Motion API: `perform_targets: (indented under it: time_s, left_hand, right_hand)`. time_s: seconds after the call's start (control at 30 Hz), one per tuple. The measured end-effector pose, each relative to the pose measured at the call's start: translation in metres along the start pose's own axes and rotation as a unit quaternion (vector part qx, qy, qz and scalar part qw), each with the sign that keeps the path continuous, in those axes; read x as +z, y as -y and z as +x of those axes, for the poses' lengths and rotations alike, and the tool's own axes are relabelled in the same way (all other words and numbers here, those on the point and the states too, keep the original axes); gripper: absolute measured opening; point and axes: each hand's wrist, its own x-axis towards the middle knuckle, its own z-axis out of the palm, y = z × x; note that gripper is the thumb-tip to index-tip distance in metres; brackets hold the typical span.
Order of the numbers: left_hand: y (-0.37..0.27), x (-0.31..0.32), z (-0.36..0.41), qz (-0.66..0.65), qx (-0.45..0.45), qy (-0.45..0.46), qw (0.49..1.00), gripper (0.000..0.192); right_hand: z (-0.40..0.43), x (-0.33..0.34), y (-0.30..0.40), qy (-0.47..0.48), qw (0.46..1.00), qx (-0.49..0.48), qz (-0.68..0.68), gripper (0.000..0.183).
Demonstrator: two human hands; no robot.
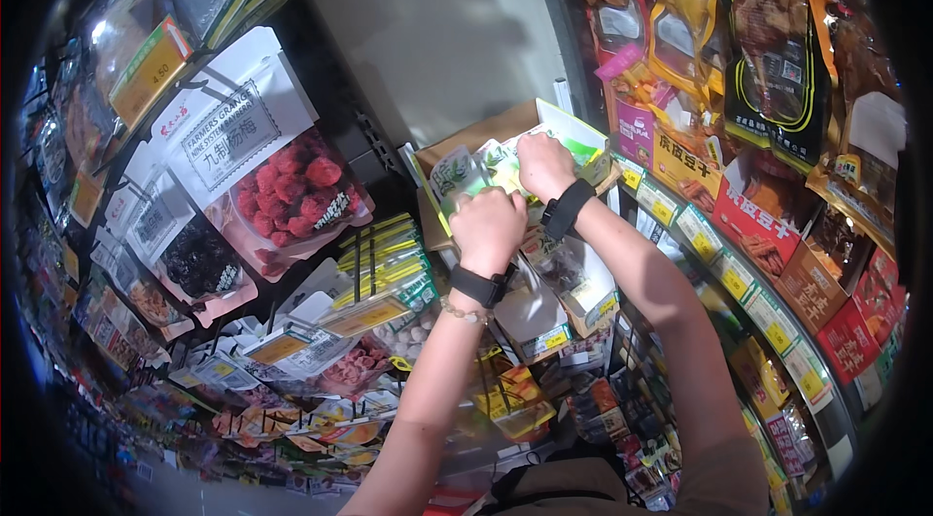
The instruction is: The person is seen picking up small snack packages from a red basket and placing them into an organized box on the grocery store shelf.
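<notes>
Ahead of me stands an open cardboard display box (pixel 477 131) holding small green-and-white packets (pixel 453 175). My right hand (pixel 545 163) is curled over the packets on the right side of the box. At the near left side, close to the box's rim, my left hand (pixel 487 226) is curled with the knuckles up. The fingertips of both hands are hidden, so a grip on a packet cannot be made out. Black bands circle both wrists. Below the hands are an open box with dark snack packets (pixel 560 262) and a white carton (pixel 531 318).
Pouches of dried bayberry (pixel 295 192) hang at the left on hooks with price tags (pixel 149 71). A shelf edge with price labels (pixel 700 235) curves along the right, beneath hanging snack bags (pixel 776 71). More pouches (pixel 357 366) hang lower left. A grey panel (pixel 444 28) rises behind the box.
</notes>
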Motion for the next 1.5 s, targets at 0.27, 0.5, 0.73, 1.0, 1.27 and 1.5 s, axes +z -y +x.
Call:
perform_targets:
  time_s: [0.27,0.5,0.73,1.0,1.27,1.5]
  left_hand:
    - [0.003,-0.003,-0.004,0.029,0.013,-0.098,0.995,0.028]
    - [0.012,0.014,0.002,-0.023,0.112,-0.097,0.989,0.024]
    - [0.013,0.022,-0.001,-0.057,0.105,-0.147,0.982,0.029]
    - [0.014,0.014,0.003,-0.057,0.054,0.042,0.996,0.036]
    - [0.023,0.020,-0.003,-0.042,0.087,-0.048,0.994,0.034]
    - [0.005,-0.025,-0.066,-0.155,0.161,-0.069,0.972,0.033]
  right_hand:
    - [-0.006,0.007,-0.002,0.003,0.999,-0.035,0.031,0.010]
    - [-0.004,0.007,-0.002,0.011,0.998,-0.061,0.030,0.009]
    - [0.005,0.019,-0.018,0.010,0.993,-0.100,0.058,0.010]
    - [-0.011,0.008,-0.013,-0.006,0.999,-0.040,-0.024,0.008]
    - [-0.012,0.006,-0.005,0.028,0.999,-0.025,-0.014,0.010]
    - [-0.007,-0.002,-0.009,0.043,0.997,-0.026,-0.052,0.013]
